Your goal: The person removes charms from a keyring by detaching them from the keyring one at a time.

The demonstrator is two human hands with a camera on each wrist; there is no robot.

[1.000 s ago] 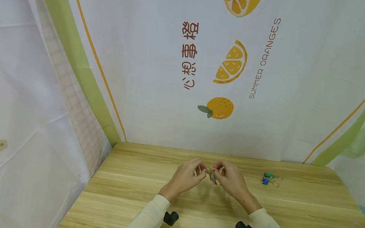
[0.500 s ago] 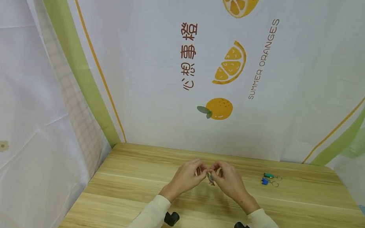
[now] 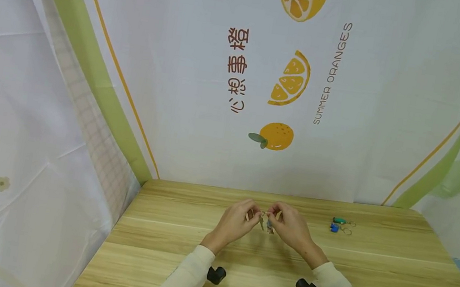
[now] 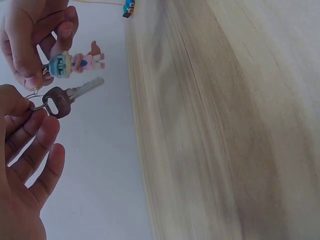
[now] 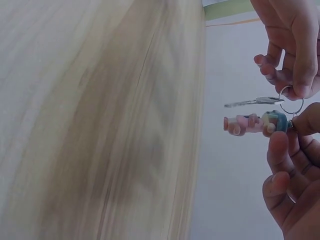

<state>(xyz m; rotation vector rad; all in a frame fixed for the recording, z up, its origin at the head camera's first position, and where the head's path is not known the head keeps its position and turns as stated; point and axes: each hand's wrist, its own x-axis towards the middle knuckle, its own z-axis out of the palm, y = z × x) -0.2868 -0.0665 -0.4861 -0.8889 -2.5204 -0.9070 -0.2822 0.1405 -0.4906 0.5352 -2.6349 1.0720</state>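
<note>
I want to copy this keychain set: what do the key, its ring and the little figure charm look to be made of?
Key: metal, a dull brownish bow and a pale silvery blade. Key ring: thin wire, probably steel, by its bright glint. Figure charm: likely moulded plastic or rubber, matte pastel pink and teal. Left hand and right hand pinch them.

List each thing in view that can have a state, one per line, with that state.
Small metal key ring: held up off the table, pinched between both hands.
Silver key with dark brown head: hanging on the ring, blade sticking out sideways.
Pink and teal figurine charm: hanging free by the key, above the table.
Left hand: pinching the ring.
Right hand: pinching the ring at the charm's end.
Teal and blue keychains: lying untouched on the wooden table.
</note>
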